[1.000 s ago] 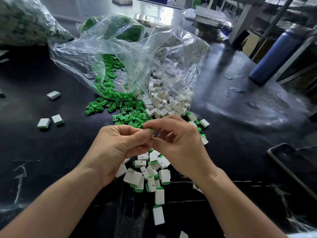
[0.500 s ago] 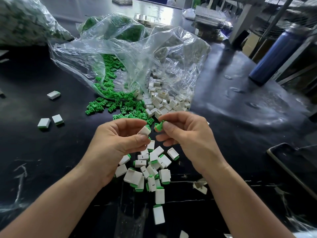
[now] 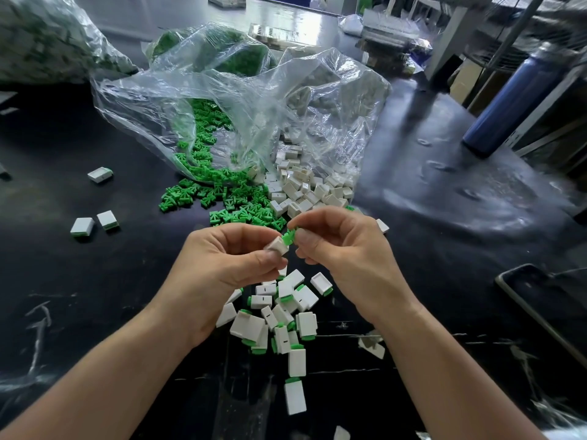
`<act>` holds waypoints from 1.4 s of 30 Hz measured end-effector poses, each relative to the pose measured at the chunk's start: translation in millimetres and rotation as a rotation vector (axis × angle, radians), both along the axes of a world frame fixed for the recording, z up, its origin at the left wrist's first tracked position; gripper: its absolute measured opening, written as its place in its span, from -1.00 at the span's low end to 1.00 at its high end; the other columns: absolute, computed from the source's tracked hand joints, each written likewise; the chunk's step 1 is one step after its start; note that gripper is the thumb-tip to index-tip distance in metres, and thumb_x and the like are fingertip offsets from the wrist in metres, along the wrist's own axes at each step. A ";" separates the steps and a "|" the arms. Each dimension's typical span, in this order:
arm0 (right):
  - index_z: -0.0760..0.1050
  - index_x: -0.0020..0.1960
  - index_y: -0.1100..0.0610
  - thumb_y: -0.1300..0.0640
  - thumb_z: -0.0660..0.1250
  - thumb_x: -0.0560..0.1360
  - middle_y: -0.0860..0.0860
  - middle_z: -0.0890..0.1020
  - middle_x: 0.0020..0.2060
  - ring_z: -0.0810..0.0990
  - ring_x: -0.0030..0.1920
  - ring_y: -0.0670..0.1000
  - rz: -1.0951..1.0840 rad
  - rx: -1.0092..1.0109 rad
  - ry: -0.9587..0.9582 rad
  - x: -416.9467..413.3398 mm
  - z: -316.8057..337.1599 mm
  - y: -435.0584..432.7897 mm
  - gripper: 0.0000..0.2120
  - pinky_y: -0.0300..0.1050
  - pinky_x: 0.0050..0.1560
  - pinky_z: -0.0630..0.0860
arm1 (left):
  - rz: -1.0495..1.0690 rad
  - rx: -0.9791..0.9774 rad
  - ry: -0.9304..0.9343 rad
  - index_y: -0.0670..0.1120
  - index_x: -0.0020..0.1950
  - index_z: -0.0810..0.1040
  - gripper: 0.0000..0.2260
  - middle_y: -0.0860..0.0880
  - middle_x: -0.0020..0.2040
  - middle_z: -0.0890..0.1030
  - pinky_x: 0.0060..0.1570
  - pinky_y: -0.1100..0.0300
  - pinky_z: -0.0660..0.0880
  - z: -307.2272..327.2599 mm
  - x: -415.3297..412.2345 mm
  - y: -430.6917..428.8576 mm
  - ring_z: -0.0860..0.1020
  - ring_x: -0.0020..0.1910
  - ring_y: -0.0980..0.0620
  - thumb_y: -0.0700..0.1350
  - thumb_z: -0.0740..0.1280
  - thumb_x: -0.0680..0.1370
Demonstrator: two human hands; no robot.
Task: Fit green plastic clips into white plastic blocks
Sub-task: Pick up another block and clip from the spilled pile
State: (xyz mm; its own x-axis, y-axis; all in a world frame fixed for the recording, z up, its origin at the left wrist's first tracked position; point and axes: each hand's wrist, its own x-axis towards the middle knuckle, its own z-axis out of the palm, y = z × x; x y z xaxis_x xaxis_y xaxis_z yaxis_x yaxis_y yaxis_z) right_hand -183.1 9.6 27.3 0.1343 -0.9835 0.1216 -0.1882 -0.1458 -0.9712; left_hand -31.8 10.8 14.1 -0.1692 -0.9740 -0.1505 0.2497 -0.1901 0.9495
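My left hand [image 3: 222, 268] pinches a white block [image 3: 277, 245] between thumb and fingers above the black table. My right hand [image 3: 343, 249] holds a green clip [image 3: 288, 237] whose tip touches the block's open end. Below my hands lies a pile of fitted blocks [image 3: 279, 312] with green ends showing. Loose green clips [image 3: 222, 198] spill from a clear plastic bag [image 3: 241, 100], and loose white blocks [image 3: 305, 188] lie beside them to the right.
Three fitted blocks [image 3: 95, 222] lie at the left of the black table [image 3: 444, 217]. A blue bottle [image 3: 508, 100] stands at the far right. A dark tray edge [image 3: 533, 306] sits at the right. Another full bag [image 3: 47, 39] is at the top left.
A finished block dropped onto the pile. My left hand took a new white block, my right a green clip. The clip has now moved up against the block's end.
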 end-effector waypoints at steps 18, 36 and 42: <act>0.57 -0.22 -0.05 0.28 0.39 0.43 -0.14 0.61 -0.35 0.56 -0.32 -0.20 -0.066 -0.076 0.176 0.3 -3.8 -0.2 -0.78 -0.30 -0.24 0.53 | 0.000 -0.039 -0.053 -0.13 -0.34 0.67 -0.87 -0.13 -0.38 0.65 -0.39 0.31 0.52 -0.1 -0.6 2.5 0.63 -0.38 0.01 -0.22 0.44 0.14; 0.62 -0.12 0.18 0.32 0.39 0.42 -0.10 0.61 -0.31 0.58 -0.28 -0.15 -0.057 -0.133 0.227 6.6 -8.5 1.7 -0.90 -0.27 -0.19 0.55 | 0.032 -0.070 -0.086 -0.24 -0.26 0.58 -0.87 -0.15 -0.41 0.63 -0.43 0.27 0.54 -4.0 -2.3 4.7 0.61 -0.43 0.01 -0.26 0.42 0.22; 0.63 -0.12 0.21 0.34 0.38 0.42 -0.09 0.57 -0.33 0.53 -0.32 -0.15 -0.016 -0.166 0.310 6.9 -7.4 3.8 -0.91 -0.29 -0.25 0.51 | 0.052 -0.160 -0.203 -0.20 -0.31 0.61 -0.89 -0.18 -0.43 0.62 -0.45 0.26 0.55 -3.5 -1.2 6.1 0.60 -0.47 -0.01 -0.40 0.42 0.28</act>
State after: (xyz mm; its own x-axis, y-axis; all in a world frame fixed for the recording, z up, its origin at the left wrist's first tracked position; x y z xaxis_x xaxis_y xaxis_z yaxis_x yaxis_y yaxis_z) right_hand -176.2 13.4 19.9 0.1750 -0.9558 0.2361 -0.4738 -0.2920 -0.8308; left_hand -33.1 16.9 10.7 -0.1001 -0.9948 -0.0199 0.0562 -0.0256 0.9981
